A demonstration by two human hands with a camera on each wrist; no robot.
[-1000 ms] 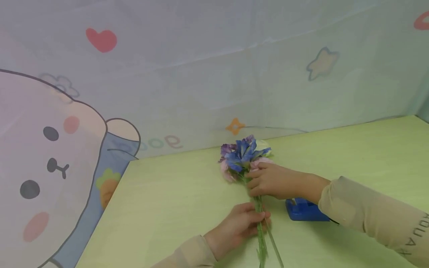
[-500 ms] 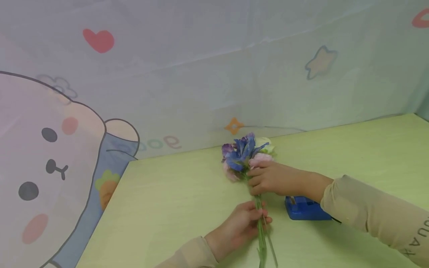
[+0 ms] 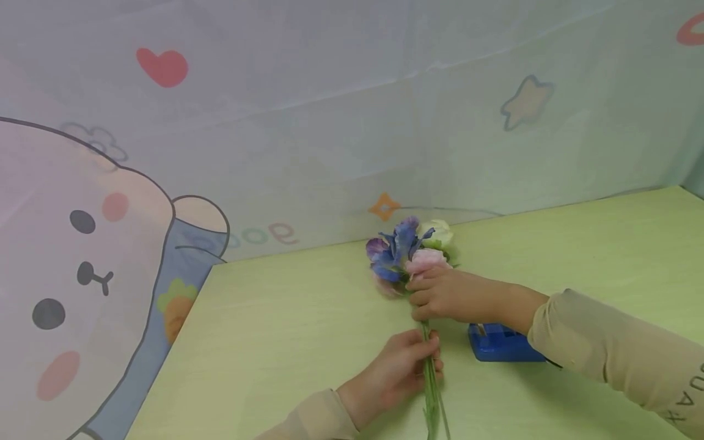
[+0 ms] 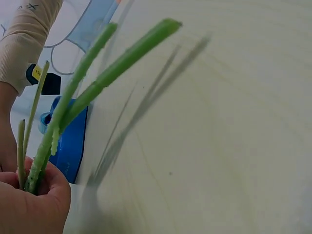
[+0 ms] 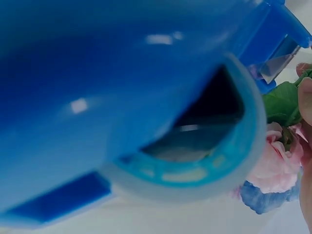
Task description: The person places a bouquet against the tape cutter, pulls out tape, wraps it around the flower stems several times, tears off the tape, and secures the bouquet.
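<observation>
Bouquet [image 3: 409,250] of blue, pink, cream blooms, green stems gripped by left hand [image 3: 393,373] and right hand [image 3: 445,296] fingers

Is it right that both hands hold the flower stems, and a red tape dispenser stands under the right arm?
Not quite: the tape dispenser is blue, as the head view shows. The rest is right: the left hand and right hand both hold the stems.

The bunch of flowers [image 3: 409,253] lies on the table [image 3: 286,330], its heads toward the curtain [image 3: 308,122] behind the table and its stems [image 3: 431,385] toward the near edge. The right hand [image 3: 445,296] is on the bunch just below the heads, and the left hand [image 3: 396,373] is lower on the stems. The tape dispenser [image 3: 497,343] stands on the table just right of the stems, under the right forearm.
</observation>
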